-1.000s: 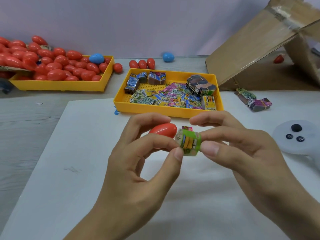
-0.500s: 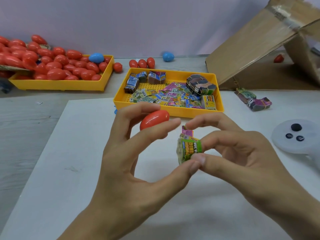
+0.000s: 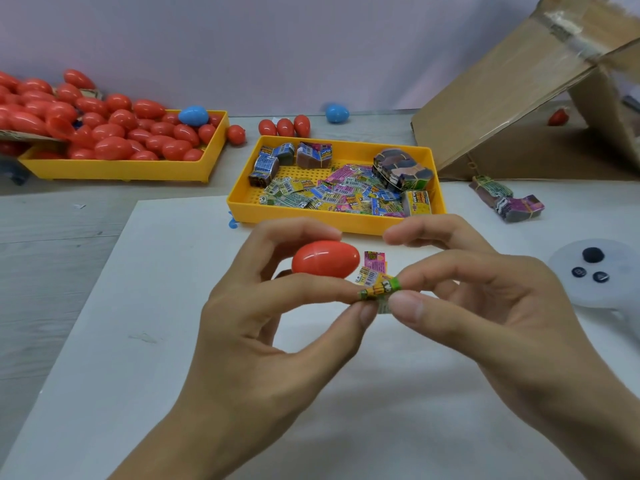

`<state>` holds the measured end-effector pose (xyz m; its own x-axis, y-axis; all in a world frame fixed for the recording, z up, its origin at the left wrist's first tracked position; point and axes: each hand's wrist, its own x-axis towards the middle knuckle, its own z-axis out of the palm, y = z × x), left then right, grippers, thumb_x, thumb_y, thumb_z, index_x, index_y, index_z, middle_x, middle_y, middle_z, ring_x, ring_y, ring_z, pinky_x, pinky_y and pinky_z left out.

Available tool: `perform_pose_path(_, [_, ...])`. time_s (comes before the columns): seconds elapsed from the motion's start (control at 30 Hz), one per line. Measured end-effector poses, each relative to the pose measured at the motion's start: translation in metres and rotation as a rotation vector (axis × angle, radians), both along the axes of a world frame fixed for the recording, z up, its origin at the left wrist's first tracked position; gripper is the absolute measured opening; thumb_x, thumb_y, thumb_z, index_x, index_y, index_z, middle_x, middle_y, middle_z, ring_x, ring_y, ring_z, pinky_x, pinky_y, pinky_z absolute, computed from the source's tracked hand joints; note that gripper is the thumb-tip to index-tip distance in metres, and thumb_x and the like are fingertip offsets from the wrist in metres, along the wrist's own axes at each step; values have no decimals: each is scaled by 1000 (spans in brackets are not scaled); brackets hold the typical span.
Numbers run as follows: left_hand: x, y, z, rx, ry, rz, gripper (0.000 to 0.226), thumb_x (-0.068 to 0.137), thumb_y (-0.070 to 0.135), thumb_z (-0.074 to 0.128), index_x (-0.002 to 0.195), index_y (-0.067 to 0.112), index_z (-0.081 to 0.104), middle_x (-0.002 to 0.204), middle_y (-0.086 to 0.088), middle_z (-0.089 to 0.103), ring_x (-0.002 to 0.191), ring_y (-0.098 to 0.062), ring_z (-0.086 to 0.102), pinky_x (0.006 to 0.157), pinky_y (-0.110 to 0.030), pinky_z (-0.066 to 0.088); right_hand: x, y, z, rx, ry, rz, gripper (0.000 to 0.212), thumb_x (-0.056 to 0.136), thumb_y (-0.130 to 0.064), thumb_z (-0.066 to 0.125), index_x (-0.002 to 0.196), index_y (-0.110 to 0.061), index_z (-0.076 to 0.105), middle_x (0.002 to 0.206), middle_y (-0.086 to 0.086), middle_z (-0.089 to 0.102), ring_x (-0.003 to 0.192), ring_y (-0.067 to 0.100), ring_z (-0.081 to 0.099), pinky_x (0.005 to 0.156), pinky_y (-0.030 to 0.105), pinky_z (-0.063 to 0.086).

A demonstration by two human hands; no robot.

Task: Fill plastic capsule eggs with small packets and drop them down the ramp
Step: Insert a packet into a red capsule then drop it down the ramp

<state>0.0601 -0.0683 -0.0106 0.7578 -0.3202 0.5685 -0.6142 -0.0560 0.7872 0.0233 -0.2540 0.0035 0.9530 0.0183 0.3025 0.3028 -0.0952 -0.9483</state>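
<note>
left hand [image 3: 263, 327] curls round red egg [image 3: 325, 259], thumb also pinching small packets [image 3: 377, 287]; right hand [image 3: 485, 306] pinches same packets, held above white board [image 3: 138, 306], near yellow tray [image 3: 346, 223]

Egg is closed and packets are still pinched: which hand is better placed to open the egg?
Right hand, tentatively: the left hand already grips the red egg, while the right only shares the pinch on the packets beside it.
</note>
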Motion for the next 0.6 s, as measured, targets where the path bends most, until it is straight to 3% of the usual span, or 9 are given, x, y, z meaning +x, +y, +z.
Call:
perform_pose_path(0.17, [-4,-2,1,-7,59,-24,16,81,23,76,97,27,75,117,-3,61,109,-32,63,86,-28,53,0,1,-1,-43,-43,-86,6,73,-36,73,74,-31,77,113,-6,66,110,18,62,79,28,52])
perform_pose_path(0.33, [-6,-2,6,-61,194,-61,20,87,24,65,103,28,77,115,1,63,104,-26,68,83,-18,52,0,-1,-3,-182,-179,-259,5,79,-35,70,78,-30,72,112,-7,63,109,27,59,81,45,50])
perform_pose_path(0.43, [-3,-3,5,-75,193,-60,28,89,19,62,114,27,74,112,1,67,98,-25,70,82,-20,55,-1,0,-4,-260,-253,-312,4,81,-34,68,78,-33,69,112,-7,61,108,30,56,79,46,49])
perform_pose_path(0.53, [-3,-5,2,-86,235,-81,50,85,21,69,129,42,62,105,5,72,89,-23,72,79,-23,58,-1,-2,-4,-360,-346,-369,8,84,-30,68,77,-32,66,113,-6,60,112,30,55,87,50,47])
perform_pose_path(0.6, [-4,-5,1,-99,287,-76,53,80,25,75,126,44,59,102,2,73,89,-24,73,77,-24,59,0,-2,-4,-409,-386,-386,5,84,-28,69,82,-30,66,113,-3,59,113,28,53,89,47,45])
